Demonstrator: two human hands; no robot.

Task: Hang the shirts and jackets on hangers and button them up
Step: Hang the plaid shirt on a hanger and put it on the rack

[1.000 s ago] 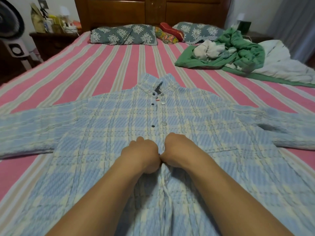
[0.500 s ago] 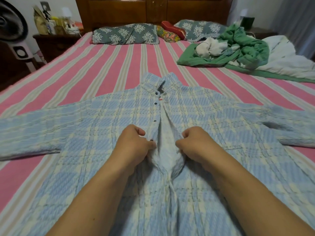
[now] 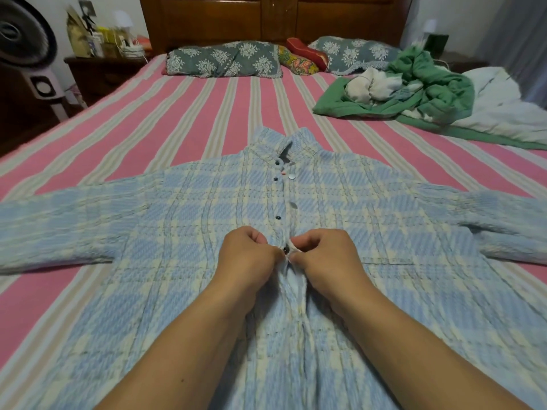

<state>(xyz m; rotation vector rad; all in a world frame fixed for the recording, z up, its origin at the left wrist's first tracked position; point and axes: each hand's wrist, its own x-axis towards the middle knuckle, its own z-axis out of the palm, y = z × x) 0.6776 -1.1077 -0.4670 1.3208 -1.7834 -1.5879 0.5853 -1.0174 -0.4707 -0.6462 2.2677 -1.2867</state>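
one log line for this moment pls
step: buttoning | item: plaid shirt flat on bed | left hand, right hand: pinching placket at dark button | upper buttons: open

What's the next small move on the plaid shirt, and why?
Probably press the two front edges together at the dark snap. The left hand and right hand pinch the plaid shirt either side of it, edges nearly meeting. Snaps above it, up to the collar, look unfastened.

Textured woven cloth jacket [image 3: 207,220], glossy buttons [image 3: 278,217]
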